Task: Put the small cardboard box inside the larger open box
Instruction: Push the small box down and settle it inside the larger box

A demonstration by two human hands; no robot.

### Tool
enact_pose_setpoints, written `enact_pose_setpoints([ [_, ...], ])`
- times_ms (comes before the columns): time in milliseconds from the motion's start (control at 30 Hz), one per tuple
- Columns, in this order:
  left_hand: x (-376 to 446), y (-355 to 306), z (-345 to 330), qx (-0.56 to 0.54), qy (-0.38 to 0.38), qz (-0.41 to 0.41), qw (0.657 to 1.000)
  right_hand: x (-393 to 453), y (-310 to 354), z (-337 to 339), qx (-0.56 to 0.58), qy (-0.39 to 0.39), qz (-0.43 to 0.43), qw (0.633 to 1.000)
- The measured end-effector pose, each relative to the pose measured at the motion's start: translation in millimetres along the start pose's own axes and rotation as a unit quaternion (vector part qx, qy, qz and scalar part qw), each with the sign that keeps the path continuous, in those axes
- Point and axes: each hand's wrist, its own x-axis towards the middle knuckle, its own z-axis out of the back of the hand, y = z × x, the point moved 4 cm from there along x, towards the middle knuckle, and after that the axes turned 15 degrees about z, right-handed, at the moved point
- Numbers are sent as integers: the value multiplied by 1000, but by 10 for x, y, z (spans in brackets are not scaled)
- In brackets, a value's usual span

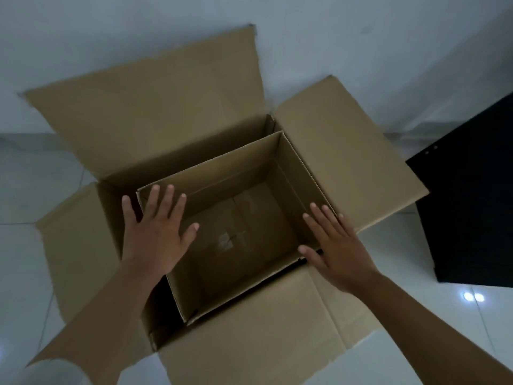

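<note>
The small cardboard box (241,173) sits open-topped inside the larger open box (155,118), whose four flaps are spread outward on the floor. A dark gap shows between the two boxes at the near left. My left hand (155,234) hovers flat, fingers spread, over the small box's left rim. Over its right rim and the large box's right wall is my right hand (336,245), also flat with fingers apart. Neither hand grips anything. The small box's inside is bare, with a tape patch on its bottom.
A black panel (469,207) stands on the floor at the right, close to the large box's right flap. White floor tiles (25,179) surround the box. A pale wall (305,29) rises just behind the far flap.
</note>
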Motion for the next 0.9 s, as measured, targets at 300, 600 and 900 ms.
enact_pose_setpoints([
  [300,-722,237,-350,-147,2,129,981,-22,-187,122,-5,-18,-55,998],
  [600,-811,232,-738,-373,-12,243,896,199,-295,21,-12,-84,-79,993],
  [900,-743,140,-742,-363,-67,161,915,181,-426,-116,-5,-96,-127,987],
])
